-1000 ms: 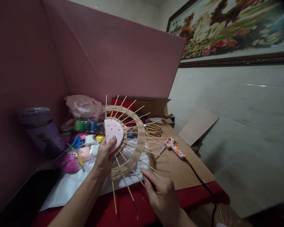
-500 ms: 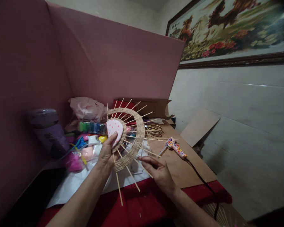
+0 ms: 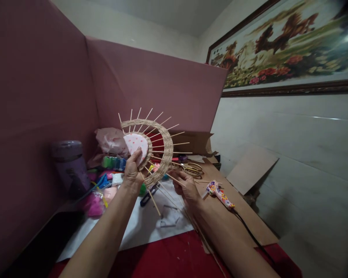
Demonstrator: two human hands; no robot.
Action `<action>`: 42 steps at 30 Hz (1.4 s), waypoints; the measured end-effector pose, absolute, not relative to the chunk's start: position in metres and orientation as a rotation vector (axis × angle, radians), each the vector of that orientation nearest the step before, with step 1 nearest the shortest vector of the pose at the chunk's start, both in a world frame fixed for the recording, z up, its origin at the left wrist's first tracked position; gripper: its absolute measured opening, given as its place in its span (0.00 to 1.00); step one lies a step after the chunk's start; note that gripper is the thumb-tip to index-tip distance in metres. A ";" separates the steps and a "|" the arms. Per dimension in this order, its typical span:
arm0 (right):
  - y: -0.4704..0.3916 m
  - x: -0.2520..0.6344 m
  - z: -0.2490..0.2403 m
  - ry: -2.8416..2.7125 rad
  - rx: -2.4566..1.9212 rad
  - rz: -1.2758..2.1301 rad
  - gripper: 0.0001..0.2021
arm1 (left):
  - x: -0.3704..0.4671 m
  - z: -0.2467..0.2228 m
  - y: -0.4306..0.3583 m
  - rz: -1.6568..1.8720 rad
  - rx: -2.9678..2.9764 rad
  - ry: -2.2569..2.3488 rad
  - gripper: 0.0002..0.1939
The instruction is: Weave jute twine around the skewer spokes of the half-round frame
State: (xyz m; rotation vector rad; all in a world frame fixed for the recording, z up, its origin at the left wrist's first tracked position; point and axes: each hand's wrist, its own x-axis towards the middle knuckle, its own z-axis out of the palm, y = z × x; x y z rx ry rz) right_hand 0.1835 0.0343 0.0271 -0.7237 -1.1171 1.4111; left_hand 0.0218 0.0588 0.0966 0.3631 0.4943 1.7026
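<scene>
A half-round woven piece (image 3: 168, 148) with thin wooden sticks fanning outward is held up over the table. Its middle is a half-disc of white fabric with pink dots (image 3: 136, 143), edged by a narrow woven band. My left hand (image 3: 132, 170) is closed on that middle, thumb flat on the fabric and fingers hidden behind. At the lower right of the outer band, my right hand (image 3: 187, 187) is closed in a pinch beside one of the sticks. A thin tan cord (image 3: 201, 233) trails down from it past my forearm; the fingertips are partly hidden.
A glue gun in flowered wrap (image 3: 220, 194) lies right on brown board (image 3: 229, 224), its black cable running forward. Coiled cord (image 3: 193, 170) and scissors-like loops sit behind. Colourful bagged clay (image 3: 94, 204) and a purple tumbler (image 3: 71, 168) stand left. White paper (image 3: 150, 231) covers the front.
The woven piece has tilted and shifted up-left in view with my left hand. My right hand has turned and moved up closer to the band. The camera view has shifted too.
</scene>
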 end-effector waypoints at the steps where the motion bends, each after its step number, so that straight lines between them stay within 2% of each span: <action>1: 0.034 0.183 0.025 -1.098 -0.735 1.440 0.15 | 0.020 0.097 0.059 1.711 0.356 0.498 0.04; 6: 0.024 0.189 0.024 -1.198 -0.810 1.521 0.15 | 0.011 0.098 0.064 1.717 0.279 0.540 0.03; 12: 0.012 0.199 0.028 -1.387 -0.955 1.491 0.19 | 0.005 0.100 0.069 1.703 0.254 0.507 0.08; 15: 0.021 0.193 0.041 -1.471 -0.978 1.251 0.17 | 0.006 0.103 0.065 1.744 0.269 0.477 0.09; 19: 0.035 0.182 0.057 -1.696 -0.915 0.699 0.15 | 0.007 0.108 0.060 1.726 0.284 0.461 0.09; 24: 0.034 0.183 0.030 -1.828 -1.060 0.294 0.13 | 0.008 0.105 0.064 1.779 0.291 0.460 0.08; 28: 0.028 0.188 0.009 -1.777 -1.149 0.165 0.13 | 0.010 0.098 0.070 1.782 0.294 0.455 0.06; 42: 0.034 0.195 0.004 -1.845 -1.076 -0.071 0.07 | -0.003 0.096 0.077 1.758 0.312 0.473 0.07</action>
